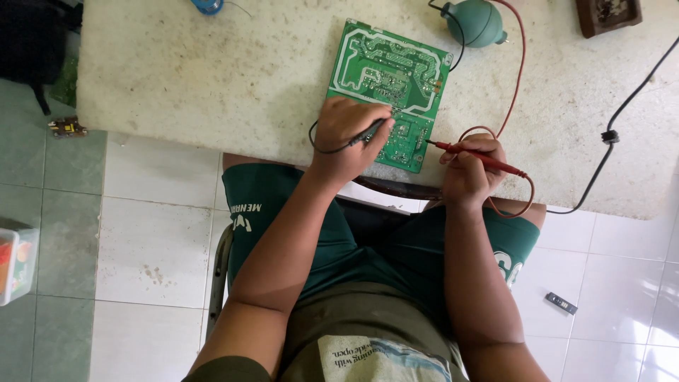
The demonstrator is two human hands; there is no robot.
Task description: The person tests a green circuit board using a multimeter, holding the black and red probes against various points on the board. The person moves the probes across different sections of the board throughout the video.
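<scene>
I am testing the flat green circuit board that lies on the pale speckled stone table; this is my guess at the step, since both my probes meet the board.

My left hand is closed around the thin black probe; its tip rests on the near part of the board. My right hand is closed around the thin red probe, just to the right of the board; its tip touches the board's near right edge. A red wire loops from that probe and runs up past the board's right side.

I think the next move calls for slow, steady hands, so each tip lands on one tiny spot and does not slip.

Behind the board, on its right, sits a round teal rubber bulb. Far to the right of the board is a small brown wooden tray; I cannot tell what is in it. Far to the left of the board, down on the tiled floor, is a clear plastic box with red and orange things inside.
</scene>
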